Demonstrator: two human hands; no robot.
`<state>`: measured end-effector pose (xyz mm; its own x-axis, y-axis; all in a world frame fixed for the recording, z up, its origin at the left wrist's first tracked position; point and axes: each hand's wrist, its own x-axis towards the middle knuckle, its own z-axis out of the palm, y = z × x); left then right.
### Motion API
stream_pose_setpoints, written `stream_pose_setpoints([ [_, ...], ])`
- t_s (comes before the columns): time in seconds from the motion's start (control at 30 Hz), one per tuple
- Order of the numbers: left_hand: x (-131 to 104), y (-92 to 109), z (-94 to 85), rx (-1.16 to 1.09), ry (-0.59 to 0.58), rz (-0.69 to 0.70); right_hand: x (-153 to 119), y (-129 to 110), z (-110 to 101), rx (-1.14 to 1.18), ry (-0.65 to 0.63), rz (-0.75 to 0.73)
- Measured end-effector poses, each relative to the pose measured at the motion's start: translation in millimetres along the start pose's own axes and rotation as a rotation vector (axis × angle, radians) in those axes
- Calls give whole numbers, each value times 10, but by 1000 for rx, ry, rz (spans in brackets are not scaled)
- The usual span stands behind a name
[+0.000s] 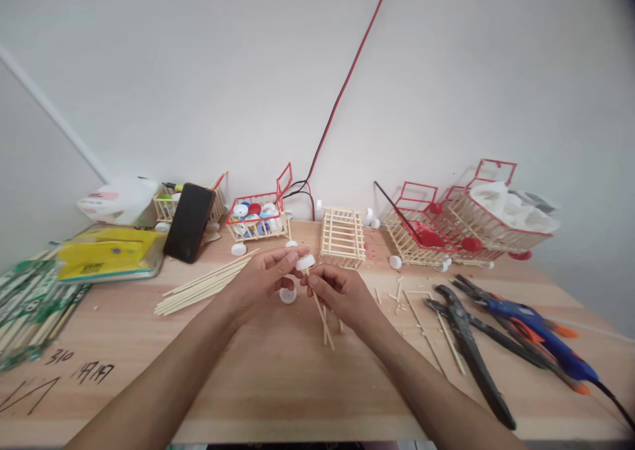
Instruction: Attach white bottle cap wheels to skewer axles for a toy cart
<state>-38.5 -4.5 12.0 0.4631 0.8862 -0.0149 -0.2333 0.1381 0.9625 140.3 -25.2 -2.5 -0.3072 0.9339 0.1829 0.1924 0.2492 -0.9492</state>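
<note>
Far to the left of the upturned cart (342, 241), packs (30, 298) of sticks in green-printed wrappers lie on the worktop (297, 390). Nearer to that cart come a yellow packet (112, 253), with a white bag (119, 200) behind it, and a black phone (189, 222) leaning on a small stick cart (167, 208). Loose sticks (203, 284) lie fanned to the front left of the upturned cart; a red-rimmed cart (255, 235) full of bottle caps stands just left of it.

The hands are close together, in front and slightly left of the upturned cart. The left hand (270, 271) pinches a white cap (305, 262) in its fingers; the right hand (342, 291) grips a thin stick (320, 311), its upper end at the cap's underside. Below the left hand is another cap (288, 296).

Behind the upturned cart, a red-and-black cable (342, 92) climbs the wall. To its right stand two red-trimmed carts (414, 243); to its front right lie stick offcuts (399, 298), then black pliers (469, 351) and a blue corded tool (550, 344).
</note>
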Motion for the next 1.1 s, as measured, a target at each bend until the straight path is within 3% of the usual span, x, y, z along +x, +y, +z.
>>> stream_pose_setpoints([
  [0.37,31,-37,-9,-75,-24,-21,-3,-82,8,271,-26,187],
  [0.7,65,-94,-78,-29,214,16,-4,-59,-34,605,-36,299],
  [1.1,76,-36,-73,-53,324,120,-2,-60,-36,735,-24,327],
])
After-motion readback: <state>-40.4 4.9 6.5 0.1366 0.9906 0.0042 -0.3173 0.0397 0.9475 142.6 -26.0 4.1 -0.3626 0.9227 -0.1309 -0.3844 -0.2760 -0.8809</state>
